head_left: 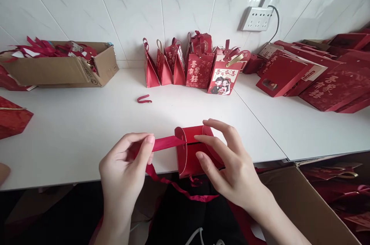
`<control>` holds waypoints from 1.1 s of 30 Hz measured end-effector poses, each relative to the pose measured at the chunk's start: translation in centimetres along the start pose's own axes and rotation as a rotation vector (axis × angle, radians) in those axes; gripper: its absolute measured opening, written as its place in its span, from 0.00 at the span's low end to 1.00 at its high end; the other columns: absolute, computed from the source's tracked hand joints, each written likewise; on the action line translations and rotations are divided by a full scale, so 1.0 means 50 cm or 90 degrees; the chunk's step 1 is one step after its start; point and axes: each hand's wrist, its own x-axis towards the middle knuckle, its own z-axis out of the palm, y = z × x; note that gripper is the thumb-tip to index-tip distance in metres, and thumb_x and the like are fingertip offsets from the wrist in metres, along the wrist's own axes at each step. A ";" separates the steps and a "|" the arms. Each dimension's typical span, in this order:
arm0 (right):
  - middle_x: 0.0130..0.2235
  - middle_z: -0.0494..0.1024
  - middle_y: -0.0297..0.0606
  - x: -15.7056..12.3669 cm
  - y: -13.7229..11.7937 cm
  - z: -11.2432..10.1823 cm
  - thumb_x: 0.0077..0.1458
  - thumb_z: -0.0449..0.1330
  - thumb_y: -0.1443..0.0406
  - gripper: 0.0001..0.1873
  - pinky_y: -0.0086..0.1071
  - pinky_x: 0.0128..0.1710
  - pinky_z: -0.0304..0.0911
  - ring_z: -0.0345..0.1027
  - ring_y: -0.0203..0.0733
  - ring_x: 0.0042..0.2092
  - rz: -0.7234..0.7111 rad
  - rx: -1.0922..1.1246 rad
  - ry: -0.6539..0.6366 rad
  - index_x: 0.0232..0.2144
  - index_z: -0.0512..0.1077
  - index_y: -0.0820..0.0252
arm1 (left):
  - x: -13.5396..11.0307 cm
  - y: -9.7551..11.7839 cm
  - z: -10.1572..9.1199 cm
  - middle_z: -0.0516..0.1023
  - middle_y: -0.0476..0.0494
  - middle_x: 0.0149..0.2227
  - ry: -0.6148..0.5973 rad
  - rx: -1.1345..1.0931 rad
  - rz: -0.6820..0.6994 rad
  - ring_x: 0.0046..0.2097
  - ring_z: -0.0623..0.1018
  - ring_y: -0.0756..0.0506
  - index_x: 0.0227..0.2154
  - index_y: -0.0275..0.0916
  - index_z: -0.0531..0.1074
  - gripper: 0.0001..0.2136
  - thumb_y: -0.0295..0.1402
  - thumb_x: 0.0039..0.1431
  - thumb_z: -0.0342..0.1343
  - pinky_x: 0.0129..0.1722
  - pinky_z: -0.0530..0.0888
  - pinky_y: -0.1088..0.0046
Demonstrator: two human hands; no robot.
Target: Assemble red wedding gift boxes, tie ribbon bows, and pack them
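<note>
Your left hand (124, 164) pinched crimson ribbon (166, 143) beside the red gift box (189, 160), at the bench's (115, 110) near edge; your right hand (237, 164) spread its fingers (218, 144) wide over it. The far-left carton (46, 73) held red strips (43, 47).

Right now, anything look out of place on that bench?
Yes. One dark red strap lies loose and bent on the white table, attached to nothing, while similar straps loop atop the standing boxes nearby. The piled red boxes at right overlap unevenly. No spill visible.
</note>
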 end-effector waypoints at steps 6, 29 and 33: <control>0.52 0.65 0.51 0.002 0.002 0.005 0.60 0.54 0.66 0.11 0.47 0.47 0.65 0.62 0.51 0.54 0.000 -0.010 -0.009 0.44 0.69 0.62 | -0.006 0.003 -0.010 0.72 0.53 0.22 0.039 0.063 0.034 0.24 0.69 0.51 0.25 0.42 0.75 0.06 0.38 0.51 0.61 0.24 0.68 0.75; 0.52 0.65 0.51 0.000 0.000 0.008 0.60 0.54 0.67 0.11 0.45 0.48 0.64 0.61 0.49 0.53 -0.004 -0.004 -0.031 0.45 0.68 0.64 | 0.005 -0.010 -0.008 0.70 0.53 0.21 0.031 -0.063 0.003 0.21 0.66 0.54 0.25 0.42 0.76 0.04 0.36 0.50 0.62 0.19 0.65 0.77; 0.51 0.65 0.51 -0.001 0.003 0.013 0.60 0.54 0.67 0.11 0.45 0.48 0.63 0.62 0.48 0.53 -0.001 -0.005 -0.026 0.45 0.68 0.65 | 0.005 -0.007 -0.007 0.70 0.53 0.20 0.038 -0.063 0.005 0.21 0.66 0.54 0.24 0.41 0.76 0.04 0.35 0.49 0.62 0.18 0.65 0.78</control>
